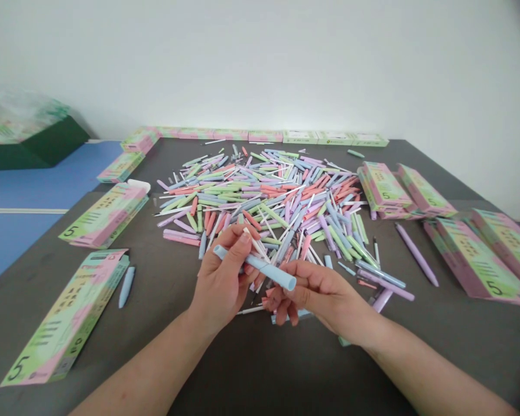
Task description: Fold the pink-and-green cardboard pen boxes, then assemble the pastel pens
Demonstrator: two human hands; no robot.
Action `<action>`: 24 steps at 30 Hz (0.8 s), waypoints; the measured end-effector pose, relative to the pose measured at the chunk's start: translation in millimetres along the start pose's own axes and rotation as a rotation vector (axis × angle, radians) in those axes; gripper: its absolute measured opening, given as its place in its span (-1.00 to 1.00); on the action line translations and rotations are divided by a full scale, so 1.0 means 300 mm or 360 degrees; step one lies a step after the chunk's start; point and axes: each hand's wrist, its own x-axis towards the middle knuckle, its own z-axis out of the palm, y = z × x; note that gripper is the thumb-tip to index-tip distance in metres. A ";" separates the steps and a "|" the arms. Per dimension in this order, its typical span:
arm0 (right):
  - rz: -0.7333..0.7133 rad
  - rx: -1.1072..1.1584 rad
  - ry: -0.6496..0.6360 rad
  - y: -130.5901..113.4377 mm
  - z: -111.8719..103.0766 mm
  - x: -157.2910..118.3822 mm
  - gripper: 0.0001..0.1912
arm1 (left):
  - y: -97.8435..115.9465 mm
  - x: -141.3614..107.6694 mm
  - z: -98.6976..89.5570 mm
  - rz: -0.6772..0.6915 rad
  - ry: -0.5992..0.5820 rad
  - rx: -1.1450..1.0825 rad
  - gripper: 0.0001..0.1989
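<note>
A light blue pen barrel (271,271) slants across the front of the pile, its hollow right end facing me. My left hand (224,271) is closed around the barrel's left part, with the thumb on top. A thin white stick (253,241), which looks like a refill, rises beside that thumb. At the barrel's right end, my right hand (318,292) grips it with thumb and forefinger, while the other fingers curl below near some reddish pieces. Behind both hands spreads a large heap of pen parts (264,190) in blue, green, purple and red, with white refills among them.
Printed pen boxes (99,214) line the left side, with a row of boxes (264,135) along the wall and stacked boxes (385,188) at right. Single pens lie apart: a blue one (126,287) and a purple one (417,254). A dark green bin (34,144) stands far left.
</note>
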 end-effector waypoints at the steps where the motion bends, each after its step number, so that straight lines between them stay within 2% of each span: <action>1: 0.0001 0.0016 -0.0001 0.002 -0.001 0.001 -0.77 | -0.001 -0.001 0.001 -0.0001 -0.0001 0.0001 -0.88; 8: 0.0023 0.0128 0.0057 0.009 -0.006 0.002 -0.71 | -0.008 -0.001 -0.006 0.0036 -0.0099 0.0024 -0.89; 15: -0.0061 0.0049 0.0415 0.017 -0.020 0.016 -0.69 | -0.033 0.016 -0.039 0.0182 -0.0143 0.0229 -0.89; 18: -0.0222 -0.0156 0.0540 -0.024 -0.063 -0.004 -0.74 | -0.032 0.028 -0.054 0.0286 -0.0083 0.0294 -0.88; 21: -0.0386 -0.0357 0.0638 -0.094 -0.124 -0.057 -0.80 | -0.016 0.043 -0.059 0.0413 0.0074 0.0284 -0.89; 24: -0.0418 -0.0554 0.0645 -0.156 -0.169 -0.116 -0.83 | 0.000 0.055 -0.057 0.0498 0.0215 0.0242 -0.89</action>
